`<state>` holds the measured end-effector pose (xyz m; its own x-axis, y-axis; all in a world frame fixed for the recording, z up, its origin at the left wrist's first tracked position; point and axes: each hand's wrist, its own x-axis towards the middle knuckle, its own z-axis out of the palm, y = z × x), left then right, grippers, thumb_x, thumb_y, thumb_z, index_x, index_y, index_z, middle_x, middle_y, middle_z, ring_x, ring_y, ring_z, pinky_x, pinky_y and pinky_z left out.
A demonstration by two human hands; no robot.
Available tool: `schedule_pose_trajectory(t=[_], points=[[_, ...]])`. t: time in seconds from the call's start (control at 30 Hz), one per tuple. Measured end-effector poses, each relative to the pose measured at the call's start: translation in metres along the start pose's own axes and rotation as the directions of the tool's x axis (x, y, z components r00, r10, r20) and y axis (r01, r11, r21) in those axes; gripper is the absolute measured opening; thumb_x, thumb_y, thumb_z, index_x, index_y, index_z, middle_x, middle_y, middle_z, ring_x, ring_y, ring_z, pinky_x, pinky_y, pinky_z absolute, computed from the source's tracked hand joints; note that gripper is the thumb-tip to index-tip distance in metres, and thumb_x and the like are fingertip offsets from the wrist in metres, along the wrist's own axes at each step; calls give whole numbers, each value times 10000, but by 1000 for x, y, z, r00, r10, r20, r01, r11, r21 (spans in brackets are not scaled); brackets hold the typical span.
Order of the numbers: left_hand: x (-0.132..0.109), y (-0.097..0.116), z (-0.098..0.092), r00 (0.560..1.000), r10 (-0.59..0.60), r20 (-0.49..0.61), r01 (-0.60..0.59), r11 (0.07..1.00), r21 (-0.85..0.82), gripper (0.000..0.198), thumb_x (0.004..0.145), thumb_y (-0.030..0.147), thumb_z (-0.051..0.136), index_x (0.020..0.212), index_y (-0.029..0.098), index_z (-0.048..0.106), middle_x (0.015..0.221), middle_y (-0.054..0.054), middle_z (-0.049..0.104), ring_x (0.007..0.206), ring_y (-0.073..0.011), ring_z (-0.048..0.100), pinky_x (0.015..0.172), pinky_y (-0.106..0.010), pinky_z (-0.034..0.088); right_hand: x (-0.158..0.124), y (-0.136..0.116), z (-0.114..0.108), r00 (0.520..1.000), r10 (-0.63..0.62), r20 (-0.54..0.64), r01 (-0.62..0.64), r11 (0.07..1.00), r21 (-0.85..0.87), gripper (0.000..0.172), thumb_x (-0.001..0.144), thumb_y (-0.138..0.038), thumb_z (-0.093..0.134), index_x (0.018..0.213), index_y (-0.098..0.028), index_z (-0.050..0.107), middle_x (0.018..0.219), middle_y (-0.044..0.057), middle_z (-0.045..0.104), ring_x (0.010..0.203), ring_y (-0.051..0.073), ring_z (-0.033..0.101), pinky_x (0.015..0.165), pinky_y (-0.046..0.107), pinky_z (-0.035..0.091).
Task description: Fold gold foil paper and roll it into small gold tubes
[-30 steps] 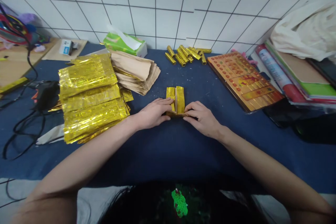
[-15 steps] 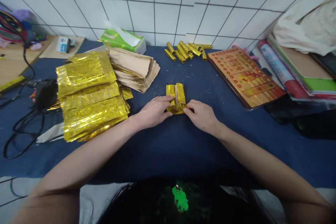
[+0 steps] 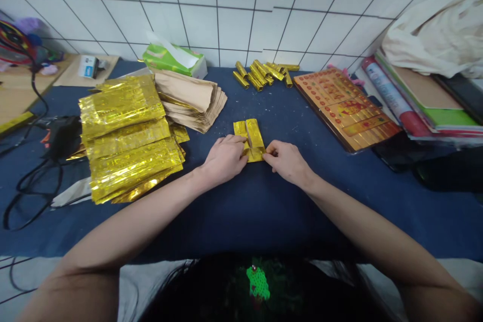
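Observation:
A folded piece of gold foil paper (image 3: 252, 137) lies on the blue table cover (image 3: 241, 206) in front of me. My left hand (image 3: 225, 157) pinches its near left corner with curled fingers. My right hand (image 3: 287, 161) pinches its near right edge. The near end of the paper is folded up between the two hands. A big stack of flat gold foil sheets (image 3: 126, 136) sits to the left of my left hand. Several rolled gold foil pieces (image 3: 262, 73) lie at the back by the wall.
A pile of brown paper sheets (image 3: 194, 98) and a green tissue pack (image 3: 171, 59) lie behind the gold stack. A red and gold printed board (image 3: 345, 108) lies at the right, with books and a white bag (image 3: 433, 35) beyond. Black cables and a device (image 3: 64, 136) are at the left.
The near end of the gold paper has been folded upward and both hands have moved a little farther up along it. The view shifted slightly left.

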<state>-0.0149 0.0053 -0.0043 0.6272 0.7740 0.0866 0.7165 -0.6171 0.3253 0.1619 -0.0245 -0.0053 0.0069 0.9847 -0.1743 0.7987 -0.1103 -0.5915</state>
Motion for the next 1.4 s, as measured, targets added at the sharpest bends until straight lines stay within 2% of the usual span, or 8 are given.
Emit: schedule_pose_trajectory(t=[0.17, 0.43, 0.53, 0.63, 0.77, 0.87, 1.23, 1.4], points=[[-1, 0, 2, 1000, 27, 6, -27, 999, 43, 139, 792, 240, 517, 719, 154, 598, 1158, -69, 597, 1022, -244, 528, 848, -390, 425, 7, 3, 1, 1000, 18, 14, -19, 995, 96, 138, 726, -251, 554, 836, -176, 518, 483, -45, 572, 394, 107, 551, 522, 236, 429], [-3, -6, 9, 999, 44, -29, -44, 999, -13, 113, 784, 233, 540, 700, 161, 562, 1132, -83, 590, 1034, -251, 514, 867, -413, 412, 13, 9, 3, 996, -2, 93, -10, 992, 129, 198, 742, -296, 544, 585, -181, 503, 497, -21, 552, 360, 84, 499, 395, 213, 356], [-5, -9, 16, 985, -64, -158, 35, 983, -179, 112, 743, 228, 598, 801, 143, 556, 1161, -118, 541, 1094, -260, 475, 902, -416, 406, 11, 13, 7, 996, -66, 67, 44, 954, 298, 201, 766, -297, 515, 605, -180, 494, 546, -19, 563, 381, 73, 491, 399, 208, 355], [-4, -10, 19, 906, -319, -280, 130, 837, -532, 455, 675, 239, 672, 1072, 125, 480, 1234, -152, 459, 1074, -238, 501, 845, -385, 461, 9, 14, 9, 994, -109, -17, 104, 878, 468, 191, 763, -307, 530, 629, -175, 496, 563, -27, 549, 398, 62, 472, 419, 207, 365], [-1, -4, 14, 932, -357, 67, 197, 342, -919, 449, 664, 278, 673, 1038, 93, 506, 939, -100, 621, 690, -139, 611, 569, -260, 501, 4, 10, 9, 986, -145, -76, 161, 783, 601, 193, 750, -327, 558, 649, -169, 511, 576, -31, 546, 433, 63, 475, 442, 212, 378], [-2, 3, 11, 948, -234, 218, 262, 175, -949, 248, 676, 271, 655, 813, 77, 582, 670, -45, 639, 517, -96, 587, 477, -197, 452, 1, 7, 8, 983, -165, -80, 177, 745, 643, 208, 745, -340, 575, 642, -168, 519, 566, -35, 540, 444, 64, 475, 450, 215, 391], [-6, 8, 11, 912, -295, 284, 343, 169, -924, 154, 723, 244, 631, 718, 102, 570, 496, 8, 609, 360, -71, 535, 351, -148, 371, -6, 7, 7, 980, -159, 120, 8, 632, 775, 268, 727, -405, 607, 799, -153, 551, 578, -15, 613, 422, 92, 549, 428, 229, 451], [-7, 11, 12, 893, -326, 311, 381, 176, -908, 152, 775, 254, 580, 732, 115, 534, 466, 20, 590, 333, -77, 527, 313, -137, 352, -7, 4, 9, 989, -120, 89, 12, 655, 756, 270, 753, -413, 564, 704, -150, 535, 535, -9, 609, 379, 89, 541, 395, 216, 434]])
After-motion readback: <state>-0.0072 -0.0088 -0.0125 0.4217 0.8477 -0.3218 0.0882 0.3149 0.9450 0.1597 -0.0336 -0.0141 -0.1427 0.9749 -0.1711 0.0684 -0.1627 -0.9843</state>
